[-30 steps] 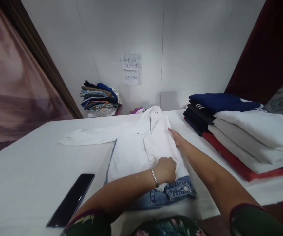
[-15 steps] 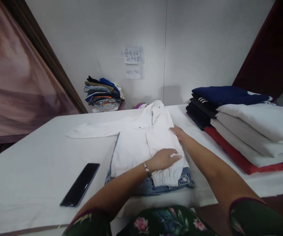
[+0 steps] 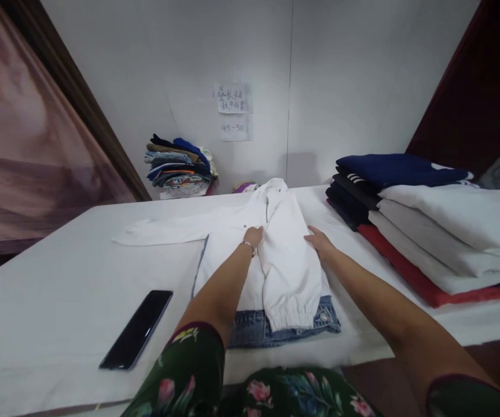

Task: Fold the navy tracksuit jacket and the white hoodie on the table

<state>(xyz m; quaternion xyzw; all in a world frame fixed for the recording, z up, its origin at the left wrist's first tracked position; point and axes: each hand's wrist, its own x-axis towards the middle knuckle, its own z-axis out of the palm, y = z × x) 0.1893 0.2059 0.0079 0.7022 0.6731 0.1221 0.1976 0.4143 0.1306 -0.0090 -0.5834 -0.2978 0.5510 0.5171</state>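
Note:
A white denim-style jacket (image 3: 228,260), with a collar and zip at the far end, lies over blue denim on the table. One sleeve (image 3: 291,272) is folded down across its front, the elastic cuff near me. The other sleeve (image 3: 167,229) stretches out to the left. My left hand (image 3: 253,236) is closed on the inner edge of the folded sleeve. At the jacket's right edge, my right hand (image 3: 320,240) touches the fabric with thumb and finger apart. Blue denim (image 3: 250,333) shows below the white hem.
A black phone (image 3: 137,330) lies on the white table (image 3: 59,278) at left. Folded clothes (image 3: 423,231) are stacked high close on the right. Another clothing stack (image 3: 180,165) stands at the back, near paper notes (image 3: 235,110) on the wall.
My left hand has moved away from the cuff, up and left to the inner edge of the folded sleeve, and has closed there. The right hand stays at the jacket's right edge.

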